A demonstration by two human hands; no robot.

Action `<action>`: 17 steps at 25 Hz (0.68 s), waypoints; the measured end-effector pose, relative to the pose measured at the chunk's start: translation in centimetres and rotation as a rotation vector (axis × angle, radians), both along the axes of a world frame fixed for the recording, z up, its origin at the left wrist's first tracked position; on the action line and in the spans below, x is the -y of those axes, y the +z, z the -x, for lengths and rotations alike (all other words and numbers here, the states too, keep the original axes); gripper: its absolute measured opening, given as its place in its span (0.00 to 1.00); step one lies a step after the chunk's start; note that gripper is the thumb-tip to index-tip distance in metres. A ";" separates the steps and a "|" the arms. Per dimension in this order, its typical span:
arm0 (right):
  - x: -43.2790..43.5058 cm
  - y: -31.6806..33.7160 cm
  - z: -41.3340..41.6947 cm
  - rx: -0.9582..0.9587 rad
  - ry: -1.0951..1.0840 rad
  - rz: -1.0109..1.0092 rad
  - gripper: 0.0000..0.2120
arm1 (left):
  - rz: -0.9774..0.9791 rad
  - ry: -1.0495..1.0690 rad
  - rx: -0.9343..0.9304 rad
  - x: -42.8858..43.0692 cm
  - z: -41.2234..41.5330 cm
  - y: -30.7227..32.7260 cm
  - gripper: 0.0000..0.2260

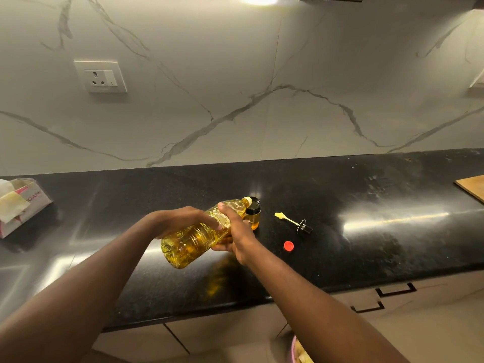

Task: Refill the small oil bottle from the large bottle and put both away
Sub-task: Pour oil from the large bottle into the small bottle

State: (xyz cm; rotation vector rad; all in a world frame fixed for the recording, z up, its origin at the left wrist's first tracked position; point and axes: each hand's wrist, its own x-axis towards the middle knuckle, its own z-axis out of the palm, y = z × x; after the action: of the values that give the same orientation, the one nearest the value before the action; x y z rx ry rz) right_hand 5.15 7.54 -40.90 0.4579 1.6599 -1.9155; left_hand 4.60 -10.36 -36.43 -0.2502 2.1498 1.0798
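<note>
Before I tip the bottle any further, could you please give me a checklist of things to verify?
1. Large bottle gripped by left hand and right hand: ok.
2. Its mouth at the opening of the small bottle: ok.
3. Stopper off, lying on the counter: ok.
4. Red cap off, on the counter: ok.
5. Oil level in the small bottle: cannot tell.
</note>
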 end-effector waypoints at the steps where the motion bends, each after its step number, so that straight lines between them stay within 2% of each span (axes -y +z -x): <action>1: 0.0 0.0 0.0 -0.002 0.002 0.001 0.38 | 0.003 -0.002 -0.001 0.0 0.0 0.0 0.36; 10: -0.2 0.2 -0.1 -0.009 0.006 -0.004 0.39 | 0.025 0.011 0.005 -0.1 -0.1 0.2 0.34; 17: -0.1 0.5 -0.3 -0.014 0.011 -0.019 0.40 | 0.026 0.022 -0.007 -0.1 -0.3 0.3 0.25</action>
State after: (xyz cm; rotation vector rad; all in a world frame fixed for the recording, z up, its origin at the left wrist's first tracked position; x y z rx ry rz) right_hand 5.44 7.67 -40.37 0.4425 1.6869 -1.9005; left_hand 4.88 -10.24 -36.16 -0.2824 2.1731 1.0673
